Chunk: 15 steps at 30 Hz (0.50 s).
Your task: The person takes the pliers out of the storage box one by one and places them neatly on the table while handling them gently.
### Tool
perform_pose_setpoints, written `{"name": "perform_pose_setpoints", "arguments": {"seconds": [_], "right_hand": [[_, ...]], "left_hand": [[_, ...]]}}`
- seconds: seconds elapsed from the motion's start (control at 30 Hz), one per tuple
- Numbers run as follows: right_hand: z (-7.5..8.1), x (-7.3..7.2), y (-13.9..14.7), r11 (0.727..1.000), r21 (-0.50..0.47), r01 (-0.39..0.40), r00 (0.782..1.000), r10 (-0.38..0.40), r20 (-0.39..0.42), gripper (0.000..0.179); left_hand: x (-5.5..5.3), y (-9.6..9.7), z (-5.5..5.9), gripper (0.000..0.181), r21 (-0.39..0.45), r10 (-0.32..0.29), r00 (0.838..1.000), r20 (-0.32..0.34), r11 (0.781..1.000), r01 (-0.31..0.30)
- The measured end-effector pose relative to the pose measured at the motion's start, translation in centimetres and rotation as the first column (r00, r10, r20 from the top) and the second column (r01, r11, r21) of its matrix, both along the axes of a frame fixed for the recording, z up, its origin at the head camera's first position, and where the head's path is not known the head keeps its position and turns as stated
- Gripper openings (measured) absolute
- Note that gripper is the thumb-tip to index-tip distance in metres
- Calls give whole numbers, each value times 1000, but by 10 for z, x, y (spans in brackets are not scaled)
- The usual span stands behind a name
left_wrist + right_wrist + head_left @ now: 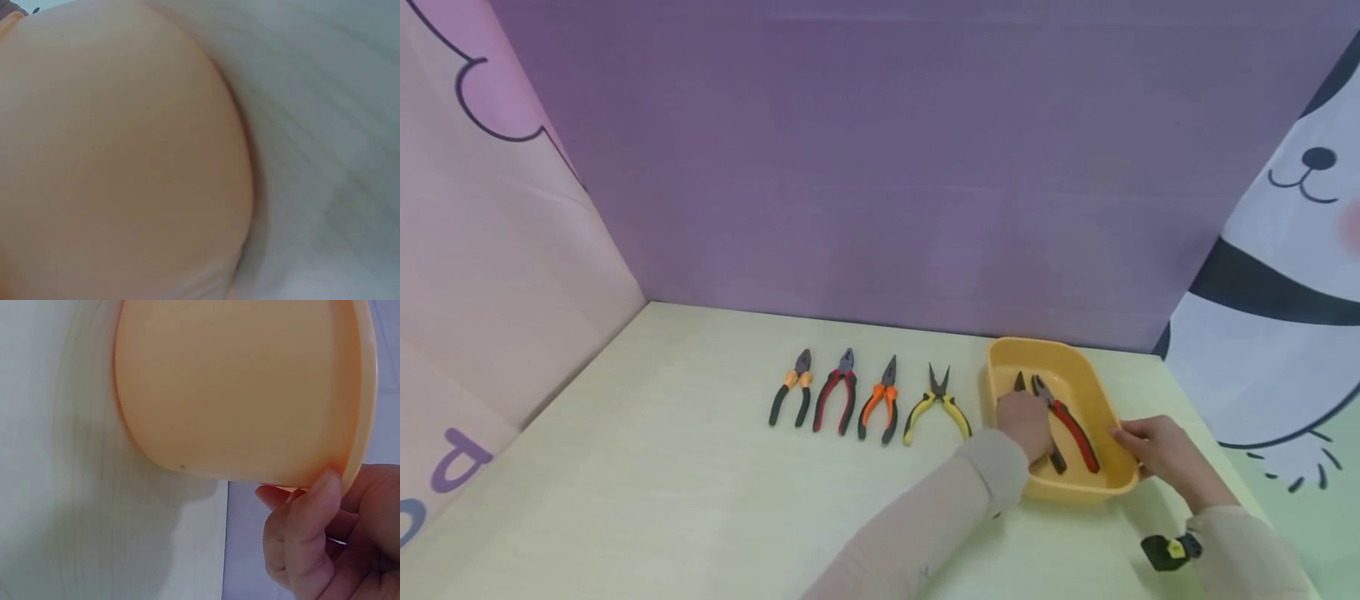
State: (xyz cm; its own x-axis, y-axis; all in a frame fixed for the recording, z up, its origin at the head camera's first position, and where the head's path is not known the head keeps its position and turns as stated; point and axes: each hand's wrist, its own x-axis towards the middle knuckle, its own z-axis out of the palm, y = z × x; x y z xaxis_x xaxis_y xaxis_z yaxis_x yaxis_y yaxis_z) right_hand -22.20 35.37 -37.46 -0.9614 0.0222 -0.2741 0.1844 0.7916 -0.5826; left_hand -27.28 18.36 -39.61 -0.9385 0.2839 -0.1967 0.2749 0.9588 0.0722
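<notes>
In the head view, my left hand reaches into a yellow plastic tray and holds dark-handled pliers. Their tip shows above the hand and a handle end below it; the fingertips are hidden. Beside them inside the tray lie red-handled pliers. My right hand pinches the tray's right rim, also seen in the right wrist view, where the thumb presses the tray's outer wall. The left wrist view is nearly filled by the tray wall, without the hand.
Left of the tray, several pliers lie in a row: yellow-handled pliers, orange pliers, red-and-black pliers and orange-and-black pliers. A purple backdrop stands behind the pale table. Printed panels flank both sides.
</notes>
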Motion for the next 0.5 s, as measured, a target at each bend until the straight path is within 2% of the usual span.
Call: {"name": "perform_pose_setpoints", "arguments": {"seconds": [0.17,0.33,0.5], "right_hand": [[-1,0,1,1000,1,7,1000,-7,2,46],[-2,-1,1,1000,11,7,1000,-7,4,48],[-2,-2,1,1000,25,10,1000,-11,13,47]], "left_hand": [[3,1,-1,42,15,12,1000,-29,1000,-11],[3,-2,-3,42,74,9,998,-59,997,-5],[3,-4,-1,40,136,37,999,-40,990,-31]]}}
